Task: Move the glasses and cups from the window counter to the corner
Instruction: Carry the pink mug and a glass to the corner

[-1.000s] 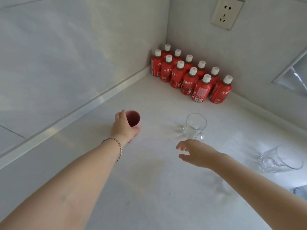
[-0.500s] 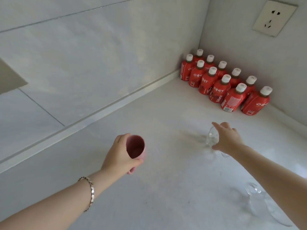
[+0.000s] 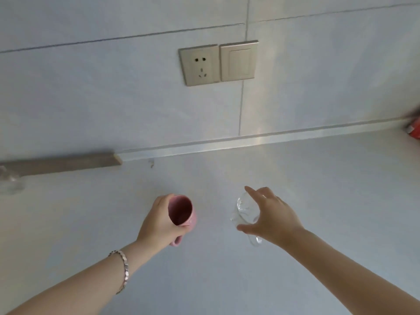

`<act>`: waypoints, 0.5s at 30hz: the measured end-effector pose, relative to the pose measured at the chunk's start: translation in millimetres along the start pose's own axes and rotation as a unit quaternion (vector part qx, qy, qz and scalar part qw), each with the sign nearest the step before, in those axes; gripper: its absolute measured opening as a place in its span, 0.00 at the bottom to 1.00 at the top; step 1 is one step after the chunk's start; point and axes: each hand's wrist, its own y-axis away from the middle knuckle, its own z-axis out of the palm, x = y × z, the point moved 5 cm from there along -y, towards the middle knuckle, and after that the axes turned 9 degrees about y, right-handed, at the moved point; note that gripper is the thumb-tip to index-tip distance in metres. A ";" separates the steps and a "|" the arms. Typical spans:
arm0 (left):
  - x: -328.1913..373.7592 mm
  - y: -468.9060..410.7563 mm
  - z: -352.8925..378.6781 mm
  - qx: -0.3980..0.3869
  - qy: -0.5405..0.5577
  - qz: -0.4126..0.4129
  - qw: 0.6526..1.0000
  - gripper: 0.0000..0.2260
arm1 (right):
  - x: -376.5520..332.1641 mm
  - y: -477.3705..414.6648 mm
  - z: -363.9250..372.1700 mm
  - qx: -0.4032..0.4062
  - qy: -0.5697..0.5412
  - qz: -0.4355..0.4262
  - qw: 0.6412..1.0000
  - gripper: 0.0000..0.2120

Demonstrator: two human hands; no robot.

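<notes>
A pink mug is gripped around its side by my left hand, its mouth facing the camera and its handle showing below the fingers. To its right my right hand is closed over the top of a clear glass, held above the pale counter. Another clear glass, blurred, stands at the far left edge near the wall.
A wall socket and a switch sit on the tiled wall ahead. A grey ledge runs along the wall at left. A red bottle shows at the right edge where counter meets wall.
The view has swung left, so the red bottles have slid to the right edge. My right hand has taken hold of the clear glass; my left hand still holds the pink mug.
</notes>
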 end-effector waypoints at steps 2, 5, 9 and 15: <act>-35.6 4.1 -52.9 0.036 0.018 -0.019 0.999 0.27 | -66.1 -15.7 14.5 -0.004 0.004 -0.037 0.999 0.45; -89.2 10.1 -134.3 0.059 0.022 -0.036 0.997 0.26 | -160.6 -36.6 39.6 -0.014 0.019 -0.072 0.997 0.45; -150.5 17.2 -247.5 0.102 0.003 -0.055 0.993 0.27 | -273.8 -59.1 73.7 -0.027 0.040 -0.087 0.995 0.45; -204.2 -8.9 -377.8 0.130 -0.055 -0.063 0.988 0.26 | -393.5 -89.1 105.5 -0.048 0.055 -0.089 0.993 0.46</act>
